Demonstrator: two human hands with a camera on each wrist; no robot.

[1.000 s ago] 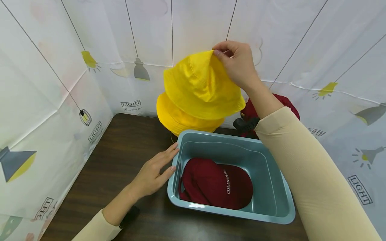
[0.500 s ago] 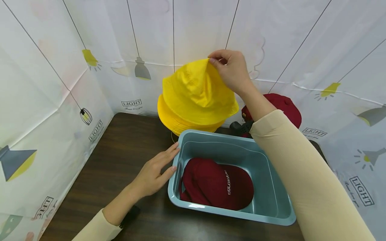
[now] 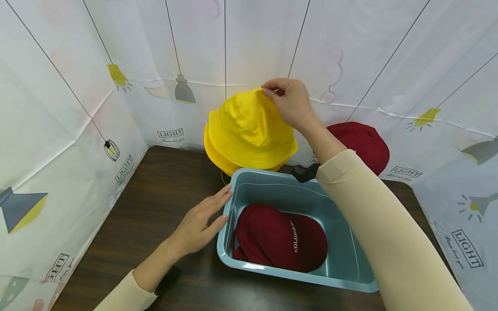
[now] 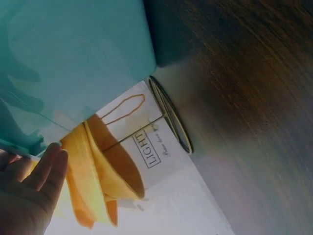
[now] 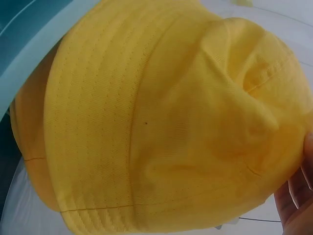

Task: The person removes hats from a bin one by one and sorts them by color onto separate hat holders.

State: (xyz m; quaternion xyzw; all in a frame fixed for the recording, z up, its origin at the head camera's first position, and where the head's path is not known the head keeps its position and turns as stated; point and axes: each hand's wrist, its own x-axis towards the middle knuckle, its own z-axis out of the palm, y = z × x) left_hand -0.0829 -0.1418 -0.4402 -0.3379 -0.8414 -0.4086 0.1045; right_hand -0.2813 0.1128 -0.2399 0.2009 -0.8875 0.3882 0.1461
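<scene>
At the back of the table, my right hand (image 3: 291,103) pinches the crown of a yellow bucket hat (image 3: 253,125). That hat sits over a second yellow bucket hat (image 3: 212,149), whose brim shows below and to the left. In the right wrist view the upper hat (image 5: 171,122) fills most of the picture, with my fingertips (image 5: 299,188) at its crown. My left hand (image 3: 198,224) rests with straight fingers against the left rim of a blue-grey plastic tub (image 3: 272,273). Inside the tub lies a dark red baseball cap (image 3: 268,237) with white lettering on its brim.
A second dark red cap (image 3: 363,144) stands at the back right, partly hidden by my right arm. The left wrist view shows a thin metal stand (image 4: 171,115) with a ring base under the yellow hats. Printed white curtains (image 3: 186,43) enclose the dark wooden table (image 3: 163,185).
My right hand has come down and slightly left with the upper yellow hat, which now covers more of the lower one. My left hand and the tub have stayed in place.
</scene>
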